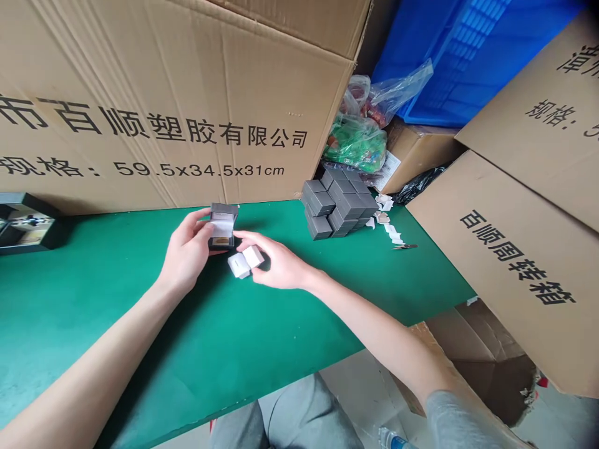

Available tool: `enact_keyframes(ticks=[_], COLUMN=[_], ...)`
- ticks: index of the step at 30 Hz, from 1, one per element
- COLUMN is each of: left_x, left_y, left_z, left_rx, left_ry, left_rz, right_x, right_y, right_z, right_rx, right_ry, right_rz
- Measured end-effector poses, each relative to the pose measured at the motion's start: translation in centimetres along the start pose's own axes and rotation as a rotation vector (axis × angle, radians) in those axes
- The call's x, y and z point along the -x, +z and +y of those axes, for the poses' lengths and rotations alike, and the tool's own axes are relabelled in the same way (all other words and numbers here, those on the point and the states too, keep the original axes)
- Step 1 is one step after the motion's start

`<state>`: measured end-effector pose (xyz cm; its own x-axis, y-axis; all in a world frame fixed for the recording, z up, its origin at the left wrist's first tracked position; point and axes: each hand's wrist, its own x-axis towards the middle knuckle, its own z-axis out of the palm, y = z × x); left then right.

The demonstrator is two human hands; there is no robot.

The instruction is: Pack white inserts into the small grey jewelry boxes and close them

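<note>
My left hand (187, 251) is closed round a small dark grey hinged box (222, 242), held with its lid raised. The inside of the lid is white, and something gold-brown shows in the base. My right hand (279, 263) is closed on a small white box-like piece (253, 256), its index finger reaching to the grey box's right side. A second white piece (239, 265) lies against the first; whether the two are joined I cannot tell. Right of my hands, small closed grey boxes (344, 204) stand stacked on the green table (262, 349).
A large cardboard carton (178, 75) walls off the back. More cartons (519, 249) and a blue crate (421, 75) stand to the right. Near the stack are plastic bags (358, 140), torn white paper scraps (392, 234) and a small metal tool (405, 247). A dark open-fronted case (35, 240) is far left.
</note>
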<state>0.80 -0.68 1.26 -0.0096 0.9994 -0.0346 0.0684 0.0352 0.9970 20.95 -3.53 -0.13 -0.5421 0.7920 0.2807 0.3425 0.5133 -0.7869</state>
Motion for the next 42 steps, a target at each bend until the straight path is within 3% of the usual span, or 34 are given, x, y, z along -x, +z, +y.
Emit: enact_keyframes(ticks=[3, 8, 11, 14, 20, 27, 30, 36, 42], left_x=[-0.2, -0.3, -0.7, -1.0, -1.2, -1.3, -1.3, -1.2, -0.9], left_y=[-0.7, -0.7, -0.3, -0.1, -0.4, -0.3, -0.3, -0.4, -0.2], left_z=[-0.2, -0.8, -1.2, -1.6, -2.1, -2.2, -2.2, -2.4, -2.0], left_rx=[-0.066, -0.079, -0.049, -0.009, 0.025, 0.053, 0.044, 0.02, 0.024], left_ry=[0.062, 0.1, 0.094, 0.094, 0.099, 0.103, 0.102, 0.119, 0.124], left_rz=[0.051, 0.055, 0.151, 0.164, 0.154, 0.157, 0.16, 0.154, 0.12], right_x=[-1.0, -0.3, 0.3, 0.6, 0.9, 1.0, 1.0, 0.9, 0.9], right_y=[0.2, 0.3, 0.0, -0.1, 0.0, 0.5, 0.4, 0.4, 1.2], right_z=[1.1, 2.0, 1.8, 1.4, 1.0, 0.8, 0.9, 1.4, 1.4], right_rx=[-0.031, -0.113, -0.161, -0.103, 0.142, 0.072, 0.152, 0.301, 0.347], right_ry=[-0.017, 0.022, 0.047, 0.057, -0.089, -0.07, -0.11, -0.211, -0.208], right_rz=[-0.047, 0.137, 0.158, 0.195, 0.08, 0.109, 0.152, 0.021, 0.035])
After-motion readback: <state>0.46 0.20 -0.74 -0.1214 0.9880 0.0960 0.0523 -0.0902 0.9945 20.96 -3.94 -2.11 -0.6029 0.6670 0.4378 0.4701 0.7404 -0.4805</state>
